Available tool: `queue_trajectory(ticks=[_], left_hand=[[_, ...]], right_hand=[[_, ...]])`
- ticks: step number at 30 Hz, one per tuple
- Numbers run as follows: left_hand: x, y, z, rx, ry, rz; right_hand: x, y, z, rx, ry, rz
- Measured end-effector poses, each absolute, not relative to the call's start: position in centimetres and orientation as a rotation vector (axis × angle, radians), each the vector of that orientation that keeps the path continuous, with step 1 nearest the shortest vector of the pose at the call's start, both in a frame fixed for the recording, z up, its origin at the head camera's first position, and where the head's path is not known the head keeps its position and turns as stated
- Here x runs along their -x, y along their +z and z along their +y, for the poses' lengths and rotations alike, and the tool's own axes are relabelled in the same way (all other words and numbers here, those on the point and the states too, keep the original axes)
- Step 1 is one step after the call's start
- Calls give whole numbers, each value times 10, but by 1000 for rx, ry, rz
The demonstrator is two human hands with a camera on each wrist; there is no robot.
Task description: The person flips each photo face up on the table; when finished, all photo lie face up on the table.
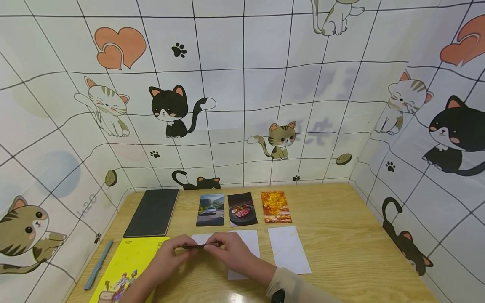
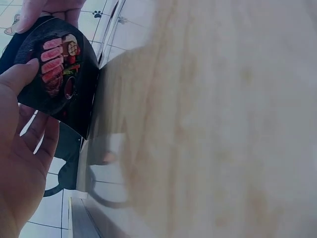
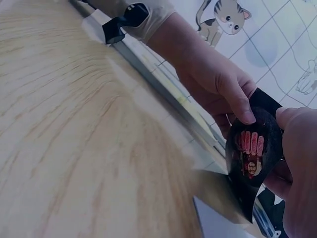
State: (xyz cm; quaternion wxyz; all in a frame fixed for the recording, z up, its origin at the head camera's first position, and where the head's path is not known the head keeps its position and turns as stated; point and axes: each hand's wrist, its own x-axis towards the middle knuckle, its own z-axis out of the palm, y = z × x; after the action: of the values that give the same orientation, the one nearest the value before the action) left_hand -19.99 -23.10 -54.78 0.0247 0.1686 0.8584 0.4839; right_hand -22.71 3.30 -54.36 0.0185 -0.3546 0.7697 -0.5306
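Note:
A photo card with sliced meat on a dark plate (image 2: 54, 64) is raised between both hands, its surface bowed. In the head view the held card (image 1: 194, 246) shows almost edge-on. My left hand (image 1: 168, 254) pinches one end, its thumb on the picture side. Gripping the other end is my right hand (image 1: 231, 252). Below the hands lie white cards: a left one (image 1: 201, 237) mostly hidden by them, a middle one (image 1: 253, 242) partly behind my right hand, and a right one (image 1: 289, 250) in full view.
Along the back lie a car-and-road photo card (image 1: 210, 210), another meat photo card (image 1: 242, 209) and an autumn-leaf photo card (image 1: 276, 207). At the left are a black notebook (image 1: 151, 212), a yellow book (image 1: 132, 256) and a blue-grey stick-like item (image 1: 98, 265). Cat-patterned cloth walls (image 1: 227, 105) enclose the table.

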Motion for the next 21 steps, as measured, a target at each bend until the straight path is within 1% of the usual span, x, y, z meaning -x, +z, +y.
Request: queue_trajectory(ticks=[3,8,16,21], left_hand=[[202,-546,-231,-485,1515,2666],[205,-544,-231,-503,1543,2680],[210,-536,-227,-563,1621,2676],[212,-530,-225,-540,1654,2658]], right_hand=[[227,-538,34,1098,-1682,2390],[228,-532,34,1091,-1705,2427],[233,-526,34,913,-1799,2484],[238,-521,33,880,-1840,2480]])
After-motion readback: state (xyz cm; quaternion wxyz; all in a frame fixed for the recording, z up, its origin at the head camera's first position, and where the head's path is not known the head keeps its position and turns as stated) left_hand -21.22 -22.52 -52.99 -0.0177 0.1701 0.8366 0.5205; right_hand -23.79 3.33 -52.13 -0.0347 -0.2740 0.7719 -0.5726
